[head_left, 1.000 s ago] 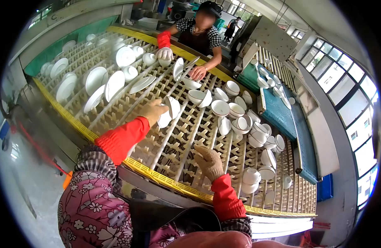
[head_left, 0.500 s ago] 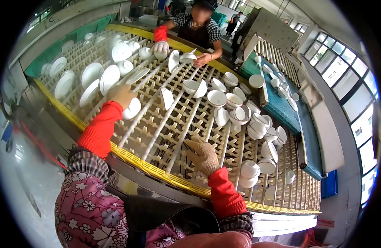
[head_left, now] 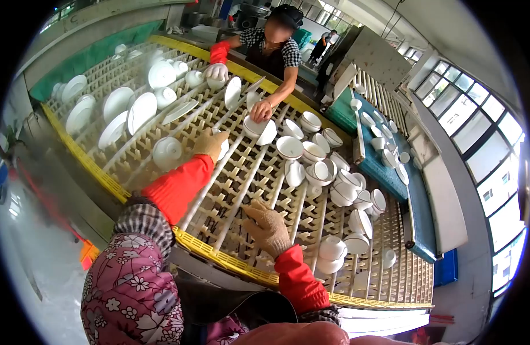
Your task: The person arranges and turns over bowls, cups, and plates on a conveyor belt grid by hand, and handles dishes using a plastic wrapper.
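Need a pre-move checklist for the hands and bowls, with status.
1. Left hand at a white bowl: ok.
2. Left grip secure: cannot tell, the hand hides much of the bowl.
3. Right hand free: ok, nothing held.
4. Co-worker's bare hand clear of left hand: ok, apart, at another bowl.
5. Bowls on the right separated: not ok, several overlap.

Head-worn view, forward and down
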The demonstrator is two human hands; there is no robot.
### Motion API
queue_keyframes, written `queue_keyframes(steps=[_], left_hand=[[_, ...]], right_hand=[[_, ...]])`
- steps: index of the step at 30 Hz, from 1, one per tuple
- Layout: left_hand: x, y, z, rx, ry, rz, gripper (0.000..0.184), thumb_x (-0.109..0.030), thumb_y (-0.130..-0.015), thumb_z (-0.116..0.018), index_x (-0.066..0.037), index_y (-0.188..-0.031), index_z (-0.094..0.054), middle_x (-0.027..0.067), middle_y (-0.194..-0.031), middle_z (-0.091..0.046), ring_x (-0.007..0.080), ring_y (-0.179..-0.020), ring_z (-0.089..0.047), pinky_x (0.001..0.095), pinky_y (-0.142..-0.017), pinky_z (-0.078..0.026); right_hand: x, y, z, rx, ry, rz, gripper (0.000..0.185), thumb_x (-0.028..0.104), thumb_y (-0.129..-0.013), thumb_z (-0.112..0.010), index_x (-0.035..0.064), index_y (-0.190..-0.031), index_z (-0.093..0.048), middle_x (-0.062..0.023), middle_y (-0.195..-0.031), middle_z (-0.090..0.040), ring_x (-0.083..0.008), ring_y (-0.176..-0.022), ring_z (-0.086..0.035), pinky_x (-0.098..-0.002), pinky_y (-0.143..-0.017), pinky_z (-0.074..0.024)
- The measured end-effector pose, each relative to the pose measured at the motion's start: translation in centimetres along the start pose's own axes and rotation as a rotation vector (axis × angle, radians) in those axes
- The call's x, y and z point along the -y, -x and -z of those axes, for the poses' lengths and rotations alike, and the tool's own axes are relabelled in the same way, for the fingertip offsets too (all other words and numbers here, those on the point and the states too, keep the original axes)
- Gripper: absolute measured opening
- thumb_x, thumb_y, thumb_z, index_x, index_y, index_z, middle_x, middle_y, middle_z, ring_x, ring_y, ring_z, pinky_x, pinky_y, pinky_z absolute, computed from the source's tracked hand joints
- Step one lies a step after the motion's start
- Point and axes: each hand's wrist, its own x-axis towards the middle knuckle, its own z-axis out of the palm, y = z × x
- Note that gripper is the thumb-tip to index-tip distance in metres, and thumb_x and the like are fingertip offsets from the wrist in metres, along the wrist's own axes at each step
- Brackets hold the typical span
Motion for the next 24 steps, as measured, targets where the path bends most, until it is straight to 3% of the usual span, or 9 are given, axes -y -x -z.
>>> queue_keyframes(steps=[1,2,4,6,9,12,16,20,24], left_hand=[[2.2,-2.1,-0.9,-0.033,0.190,-0.060,0.061,-0.056,-0.088,-0.080,0.002,-0.106,-0.079,0.0243,-0.095,-0.081,0.0341,-0.086,-0.079,0.0457,-0.081,-0.060],[3.8,-4.4,-0.7,0.027,0.207,-0.140,0.051,-0.047,-0.095,-0.078,0.002,-0.107,-0.079,0.0201,-0.089,-0.081,0.0275,-0.079,-0.078,0.0401,-0.077,-0.060],[1.8,-4.1,2.3,0.191,0.129,-0.336,0.043,-0.039,-0.103,-0.072,0.002,-0.116,-0.079,0.0167,-0.098,-0.081,0.0266,-0.086,-0.077,0.0388,-0.081,-0.060],[-1.0,-2.0,4.6,0.387,0.400,-0.211,0.038,-0.028,-0.112,-0.066,0.002,-0.131,-0.077,0.0141,-0.121,-0.082,0.0272,-0.106,-0.078,0.0378,-0.095,-0.061],[-3.0,-2.0,6.5,0.171,-0.477,-0.297,0.056,-0.032,-0.104,-0.075,-0.006,-0.153,-0.066,0.0212,-0.130,-0.080,0.0369,-0.125,-0.073,0.0473,-0.107,-0.056],[-3.1,-0.8,7.5,-0.061,-1.047,-0.667,0.073,-0.029,-0.095,-0.086,-0.011,-0.160,-0.059,0.0210,-0.122,-0.080,0.0426,-0.119,-0.071,0.0554,-0.102,-0.056],[-4.4,1.8,4.5,0.025,-0.986,-0.764,0.076,-0.031,-0.090,-0.090,-0.014,-0.159,-0.061,0.0182,-0.101,-0.078,0.0427,-0.109,-0.071,0.0553,-0.094,-0.055],[-7.1,7.5,-1.2,0.260,-0.945,-0.856,0.078,-0.039,-0.087,-0.094,-0.008,-0.151,-0.064,0.0146,-0.112,-0.078,0.0346,-0.106,-0.071,0.0492,-0.097,-0.055],[-5.6,7.0,-8.1,0.369,-0.864,-0.995,0.079,-0.050,-0.085,-0.092,-0.005,-0.144,-0.067,0.0134,-0.116,-0.077,0.0281,-0.121,-0.070,0.0437,-0.109,-0.051]], right_hand=[[0.6,-0.2,0.4,0.012,0.002,-0.036,0.032,0.009,-0.095,-0.072,-0.0054,-0.124,-0.071,-0.0196,-0.100,-0.060,-0.0421,-0.098,-0.064,-0.0495,-0.087,-0.0531],[1.5,-0.4,0.6,0.024,-0.005,-0.077,0.031,0.009,-0.095,-0.072,-0.0054,-0.123,-0.071,-0.0195,-0.100,-0.059,-0.0419,-0.096,-0.063,-0.0491,-0.086,-0.0529],[1.4,-0.5,0.6,0.047,0.010,-0.081,0.030,0.009,-0.095,-0.071,-0.0049,-0.122,-0.071,-0.0194,-0.100,-0.059,-0.0413,-0.094,-0.062,-0.0468,-0.084,-0.0528],[1.2,-0.6,0.6,0.028,-0.016,-0.069,0.030,0.009,-0.094,-0.071,-0.0039,-0.121,-0.071,-0.0190,-0.098,-0.057,-0.0409,-0.092,-0.061,-0.0468,-0.082,-0.0517],[1.5,-0.7,1.2,0.080,0.050,-0.030,0.026,0.008,-0.093,-0.071,-0.0040,-0.116,-0.069,-0.0194,-0.100,-0.058,-0.0423,-0.098,-0.061,-0.0510,-0.085,-0.0515],[1.1,-0.2,1.2,0.062,0.152,0.037,0.020,0.016,-0.088,-0.074,0.0020,-0.102,-0.067,-0.0153,-0.105,-0.064,-0.0412,-0.110,-0.065,-0.0534,-0.090,-0.0548],[1.9,1.2,5.5,0.146,0.606,-0.213,0.021,0.016,-0.090,-0.080,0.0104,-0.111,-0.078,-0.0081,-0.111,-0.073,-0.0318,-0.113,-0.070,-0.0477,-0.099,-0.0598],[-2.9,7.9,12.2,-0.339,0.724,-0.410,0.046,0.027,-0.086,-0.092,0.0118,-0.127,-0.079,-0.0094,-0.125,-0.079,-0.0311,-0.120,-0.073,-0.0447,-0.103,-0.0594],[-4.4,15.5,18.6,-0.464,0.984,-0.813,0.057,0.038,-0.088,-0.092,0.0062,-0.133,-0.076,-0.0149,-0.129,-0.080,-0.0357,-0.121,-0.074,-0.0459,-0.101,-0.0591]])
